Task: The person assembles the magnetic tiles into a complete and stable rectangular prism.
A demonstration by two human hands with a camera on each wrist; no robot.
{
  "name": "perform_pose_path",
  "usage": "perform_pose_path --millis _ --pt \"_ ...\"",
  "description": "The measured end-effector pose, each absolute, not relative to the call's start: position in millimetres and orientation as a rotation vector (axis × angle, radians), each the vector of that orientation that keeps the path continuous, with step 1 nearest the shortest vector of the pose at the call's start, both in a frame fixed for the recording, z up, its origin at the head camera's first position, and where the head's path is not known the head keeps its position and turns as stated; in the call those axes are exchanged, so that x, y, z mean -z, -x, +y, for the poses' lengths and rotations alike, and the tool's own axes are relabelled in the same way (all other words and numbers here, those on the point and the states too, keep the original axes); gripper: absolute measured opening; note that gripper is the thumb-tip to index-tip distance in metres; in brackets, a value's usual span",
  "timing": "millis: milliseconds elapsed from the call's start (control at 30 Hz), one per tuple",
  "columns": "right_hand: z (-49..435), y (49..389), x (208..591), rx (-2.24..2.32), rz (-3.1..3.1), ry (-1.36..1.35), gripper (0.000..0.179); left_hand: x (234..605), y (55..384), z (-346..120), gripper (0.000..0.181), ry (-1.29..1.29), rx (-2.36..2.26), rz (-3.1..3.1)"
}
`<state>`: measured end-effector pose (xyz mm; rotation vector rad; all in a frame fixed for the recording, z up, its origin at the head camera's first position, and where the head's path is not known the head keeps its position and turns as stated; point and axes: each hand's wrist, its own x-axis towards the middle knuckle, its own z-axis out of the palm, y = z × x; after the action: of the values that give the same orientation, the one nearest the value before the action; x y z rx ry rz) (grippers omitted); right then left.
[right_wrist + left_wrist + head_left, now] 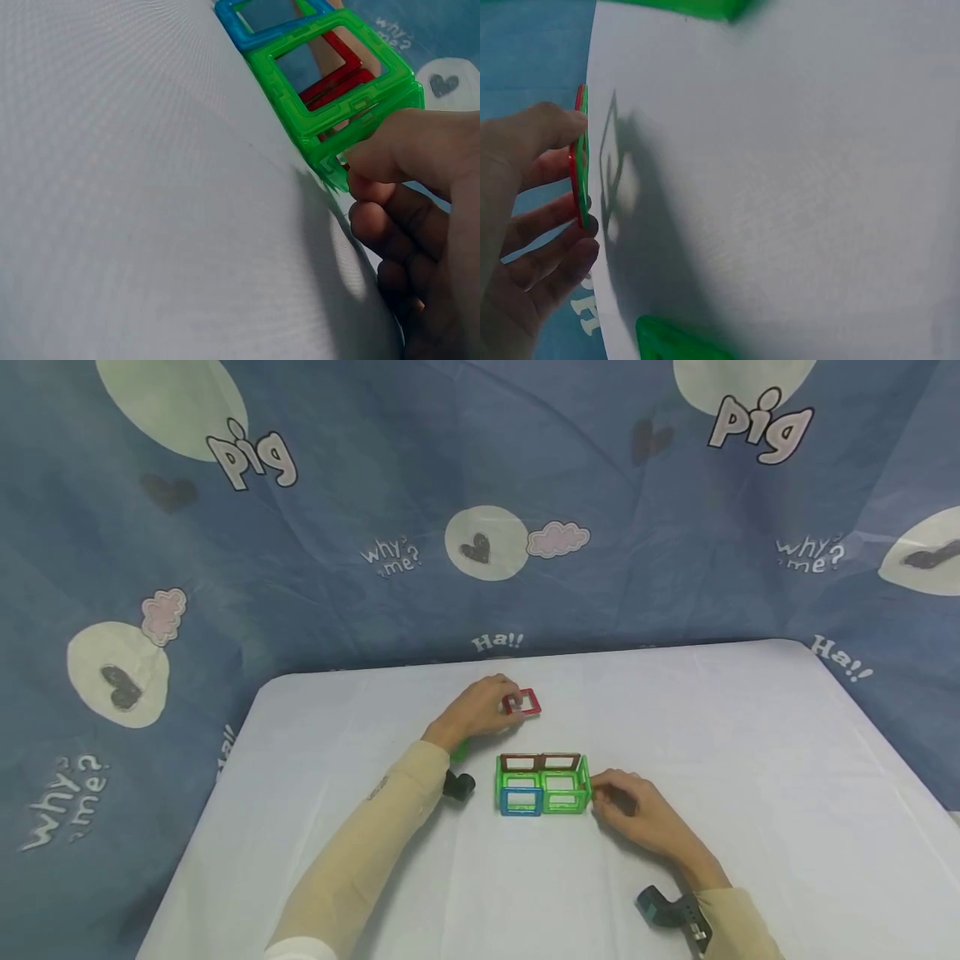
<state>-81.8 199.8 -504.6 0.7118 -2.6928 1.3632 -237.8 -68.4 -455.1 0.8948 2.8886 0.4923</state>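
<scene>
My left hand (483,706) is over the far middle of the table. It pinches square magnetic tiles, red (531,702) in the head view; edge-on in the left wrist view, a red and a green layer (584,165) lie flat together between thumb and fingers. An open box of magnetic tiles (542,783) stands nearer, with green, blue and dark red frames. At its right end, my right hand (648,814) pinches the green end tile (367,124) between thumb and index finger, the other fingers curled below. Part of that grip is hidden behind the thumb.
A green piece (459,750) lies partly hidden under the left forearm. Green pieces (679,343) also edge into the left wrist view. A white cloth covers the table (787,760), and a blue printed curtain (420,468) hangs behind it. Each wrist wears a black camera mount (663,910).
</scene>
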Motion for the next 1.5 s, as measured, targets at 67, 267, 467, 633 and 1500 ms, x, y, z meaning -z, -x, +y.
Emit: perform_pose_path --millis 67,267,467,633,1500 --pt "200 82 505 -1.368 -2.696 -0.703 0.024 453 236 -68 0.026 -0.904 -0.516 2.885" --pt "201 82 509 -1.337 -2.693 -0.715 0.027 447 233 -68 0.024 -0.972 -0.57 2.906" --pt "200 83 511 -1.283 -2.648 -0.766 0.03 437 224 -65 0.024 -1.005 -0.631 2.921" --pt "199 83 511 -1.227 -2.61 -0.796 0.032 427 215 -63 0.028 -1.014 -0.67 2.907" --pt "196 84 511 -1.18 -2.63 -0.792 0.026 402 174 -55 0.027 -1.134 -0.758 2.847"
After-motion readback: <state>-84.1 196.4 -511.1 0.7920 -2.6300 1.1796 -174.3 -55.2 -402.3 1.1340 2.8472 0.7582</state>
